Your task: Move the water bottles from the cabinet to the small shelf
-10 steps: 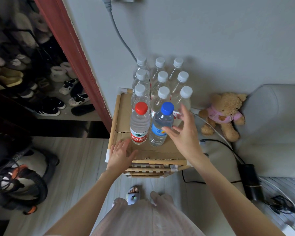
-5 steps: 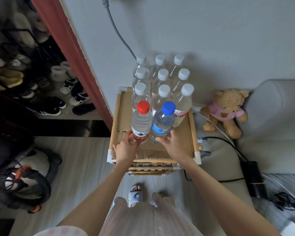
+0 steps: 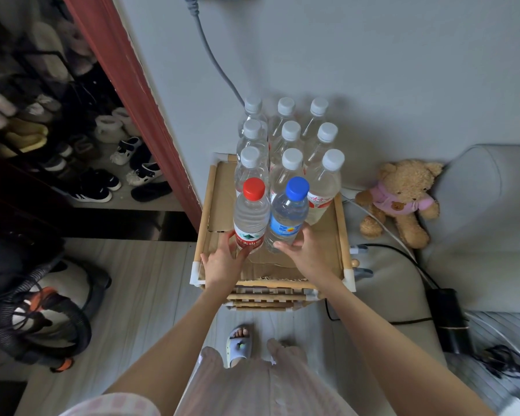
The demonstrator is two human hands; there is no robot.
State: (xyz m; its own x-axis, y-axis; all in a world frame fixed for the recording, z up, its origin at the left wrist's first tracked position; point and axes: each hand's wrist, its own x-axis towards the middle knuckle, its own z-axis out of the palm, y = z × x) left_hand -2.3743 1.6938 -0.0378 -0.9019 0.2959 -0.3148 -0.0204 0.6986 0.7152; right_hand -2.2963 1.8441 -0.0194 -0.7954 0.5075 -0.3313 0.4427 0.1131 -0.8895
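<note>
Head view shows my left hand (image 3: pixel 224 259) curled around the base of the red-capped bottle (image 3: pixel 250 219), fingers wrapped low at its label. My right hand (image 3: pixel 305 250) grips the blue-capped bottle (image 3: pixel 288 217) the same way, thumb in front and fingers round the far side. Both bottles stand upright, touching each other, at the front of the small shelf (image 3: pixel 339 223), on its cardboard-lined top. Just behind them stand nine white-capped bottles (image 3: pixel 291 163) in three rows, packed close against the wall.

I judge these bottles full, so fairly heavy for their size, with thin plastic walls that give under a squeeze and smooth sides that may slip. Holding low keeps them steady while sliding; for lifting I would grip around the label, where the body is straightest. To the right, a teddy bear (image 3: pixel 401 199) sits on the floor beside a grey sofa (image 3: pixel 493 205).
</note>
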